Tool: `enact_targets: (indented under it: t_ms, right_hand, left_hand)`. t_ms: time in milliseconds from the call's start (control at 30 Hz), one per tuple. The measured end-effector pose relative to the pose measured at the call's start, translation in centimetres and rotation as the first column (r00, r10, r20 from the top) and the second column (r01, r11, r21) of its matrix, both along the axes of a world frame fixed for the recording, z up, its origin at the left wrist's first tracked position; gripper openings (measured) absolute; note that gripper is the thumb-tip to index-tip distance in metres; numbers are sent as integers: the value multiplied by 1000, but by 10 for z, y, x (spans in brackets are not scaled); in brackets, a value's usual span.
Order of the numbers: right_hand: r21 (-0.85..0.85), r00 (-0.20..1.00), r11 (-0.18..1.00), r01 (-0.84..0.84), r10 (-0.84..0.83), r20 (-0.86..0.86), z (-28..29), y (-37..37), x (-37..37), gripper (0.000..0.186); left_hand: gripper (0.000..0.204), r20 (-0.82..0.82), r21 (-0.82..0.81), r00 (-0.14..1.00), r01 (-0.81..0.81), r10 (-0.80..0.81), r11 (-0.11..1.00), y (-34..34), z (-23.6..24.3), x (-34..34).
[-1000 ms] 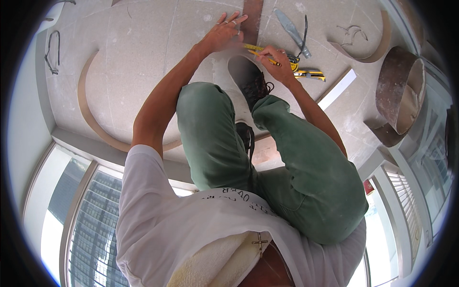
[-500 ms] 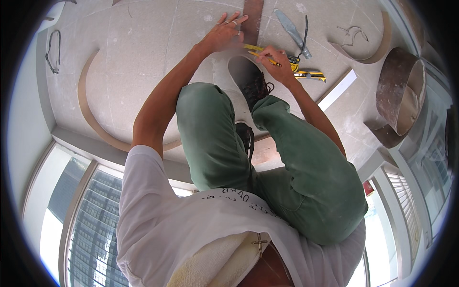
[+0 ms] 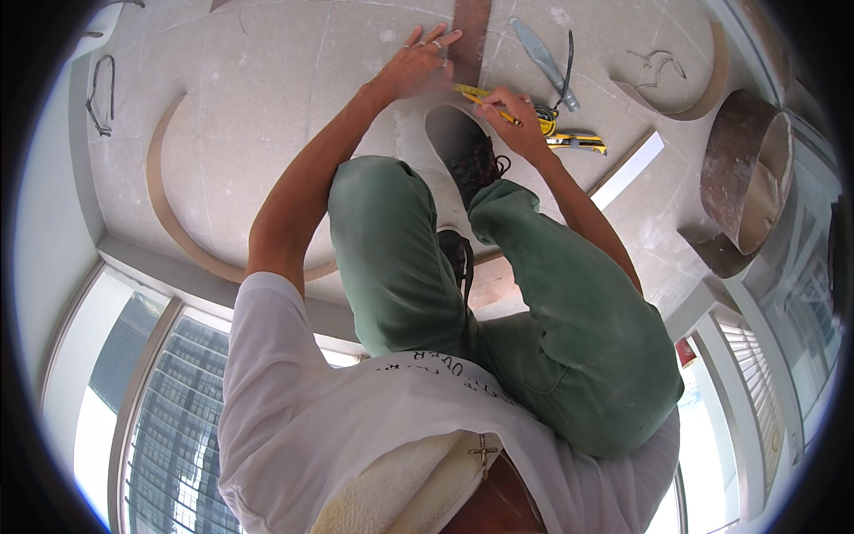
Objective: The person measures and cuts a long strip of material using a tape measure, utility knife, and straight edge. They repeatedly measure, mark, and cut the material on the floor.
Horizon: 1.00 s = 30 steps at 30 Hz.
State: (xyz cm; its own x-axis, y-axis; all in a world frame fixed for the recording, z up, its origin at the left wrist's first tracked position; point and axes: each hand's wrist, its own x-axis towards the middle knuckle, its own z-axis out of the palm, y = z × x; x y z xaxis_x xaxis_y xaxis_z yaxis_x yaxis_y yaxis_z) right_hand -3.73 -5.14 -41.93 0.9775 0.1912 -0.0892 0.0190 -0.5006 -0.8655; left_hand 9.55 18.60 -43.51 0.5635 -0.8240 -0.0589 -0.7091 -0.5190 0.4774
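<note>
My left hand (image 3: 416,67) lies with fingers spread at the left edge of a brown strip (image 3: 469,40) on the floor. Closed around a yellow pencil (image 3: 509,117), my right hand (image 3: 518,123) is just beyond my forward shoe. The pencil's tip points left, beside the yellow blade of a tape measure (image 3: 545,119) that runs out toward my left hand. A blurry patch by my left thumb hides whether it touches the blade. Right of my right hand lies a yellow and black utility knife (image 3: 578,141).
A grey flat tool (image 3: 538,55) and a dark thin rod (image 3: 569,62) lie beyond the tape. Curved strips (image 3: 160,200) rest at left and far right, with a rolled brown band (image 3: 738,169) at right. A white bar (image 3: 629,167) lies near my right forearm.
</note>
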Motion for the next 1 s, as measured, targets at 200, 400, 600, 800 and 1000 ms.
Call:
enact_targets:
  t_ms: [200,400,600,800,1000]
  right_hand:
    - [-4,1000,1000,-1,1,12,-1,1,1,10]
    - [54,995,997,53,-48,-84,13,-11,8,16]
    - [-512,969,833,211,-109,222,31,-17,-19,38]
    - [-604,967,767,216,-83,241,7,-24,-43,49]
    - [-406,948,871,278,-181,261,29,-12,-50,51]
  left_hand:
    - [18,0,-24,1000,-28,28,999,0,-1,-1]
    - [17,5,-17,999,-47,47,999,2,-9,-1]
    - [18,-53,15,998,-25,26,1000,2,-4,1]
    - [32,-101,-53,994,-37,31,998,-6,8,2]
    - [37,-222,-129,968,-145,114,981,-10,-5,5]
